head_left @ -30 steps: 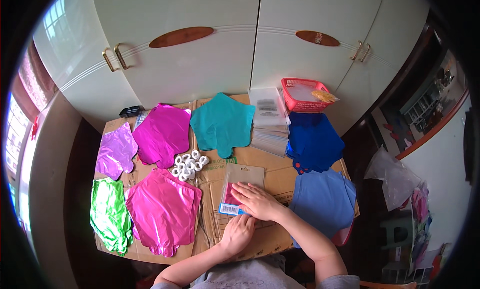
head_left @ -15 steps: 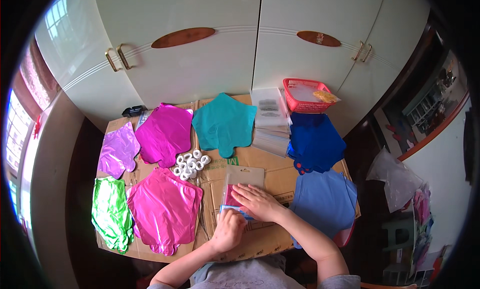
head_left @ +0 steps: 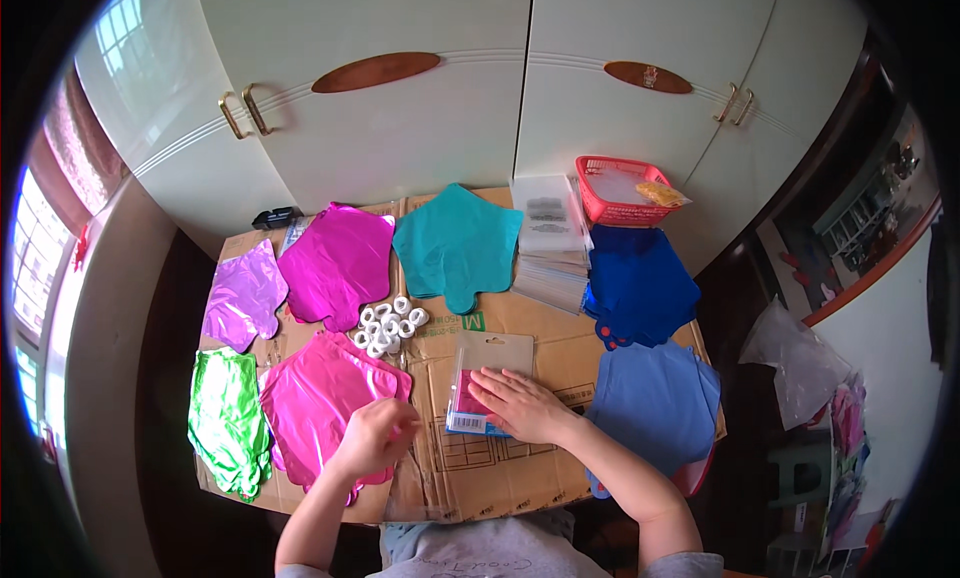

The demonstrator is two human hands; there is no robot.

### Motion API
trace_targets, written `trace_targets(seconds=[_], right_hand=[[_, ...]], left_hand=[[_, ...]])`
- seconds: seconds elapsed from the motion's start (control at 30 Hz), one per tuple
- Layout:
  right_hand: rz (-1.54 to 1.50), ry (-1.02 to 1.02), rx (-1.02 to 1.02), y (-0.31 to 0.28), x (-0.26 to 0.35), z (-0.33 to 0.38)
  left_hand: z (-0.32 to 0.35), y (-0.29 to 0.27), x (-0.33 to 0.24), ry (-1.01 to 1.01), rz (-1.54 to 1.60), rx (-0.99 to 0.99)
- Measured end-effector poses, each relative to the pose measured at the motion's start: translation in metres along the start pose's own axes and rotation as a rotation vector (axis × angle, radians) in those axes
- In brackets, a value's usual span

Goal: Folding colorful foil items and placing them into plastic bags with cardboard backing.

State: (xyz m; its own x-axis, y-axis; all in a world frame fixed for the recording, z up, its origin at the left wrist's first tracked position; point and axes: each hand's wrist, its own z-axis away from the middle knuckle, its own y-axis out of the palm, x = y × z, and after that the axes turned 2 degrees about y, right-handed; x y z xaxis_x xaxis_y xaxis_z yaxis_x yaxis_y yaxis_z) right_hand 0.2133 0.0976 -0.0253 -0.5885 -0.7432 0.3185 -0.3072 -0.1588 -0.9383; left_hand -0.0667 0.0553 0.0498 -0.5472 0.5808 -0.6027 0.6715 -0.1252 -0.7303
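A clear flat packet [head_left: 497,352] with a hang slot at its top lies near the front middle of the cardboard-covered table. Folded magenta foil shows inside it, and a barcode label sits at its lower edge. My right hand [head_left: 520,406] rests flat on the packet, fingers stretched out. Over the right side of a stack of pink foil balloons [head_left: 325,403] is my left hand [head_left: 378,436], its fingers curled together. Whether anything small is pinched in them is hidden. Beyond the left hand lies a cluster of white ribbon rolls [head_left: 388,328].
Flat balloons in green [head_left: 228,418], lilac [head_left: 243,296], purple [head_left: 340,263], teal [head_left: 458,246], dark blue [head_left: 645,283] and light blue [head_left: 655,403] ring the table. At the back right are a stack of clear sleeves [head_left: 550,278] and a red basket [head_left: 625,213]. White cabinets [head_left: 400,148] stand behind.
My left hand has moved left, away from the packet's lower edge to over the pink balloons, uncovering the barcode label. My right hand stays on the packet. The whole view has shifted slightly.
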Motion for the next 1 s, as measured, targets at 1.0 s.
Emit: trace_targets(seconds=[1.0], right_hand=[[-0.336, -0.048, -0.253, -0.027, 0.017, 0.018]], left_hand=[[-0.002, 0.062, 0.025, 0.010, 0.013, 0.004]])
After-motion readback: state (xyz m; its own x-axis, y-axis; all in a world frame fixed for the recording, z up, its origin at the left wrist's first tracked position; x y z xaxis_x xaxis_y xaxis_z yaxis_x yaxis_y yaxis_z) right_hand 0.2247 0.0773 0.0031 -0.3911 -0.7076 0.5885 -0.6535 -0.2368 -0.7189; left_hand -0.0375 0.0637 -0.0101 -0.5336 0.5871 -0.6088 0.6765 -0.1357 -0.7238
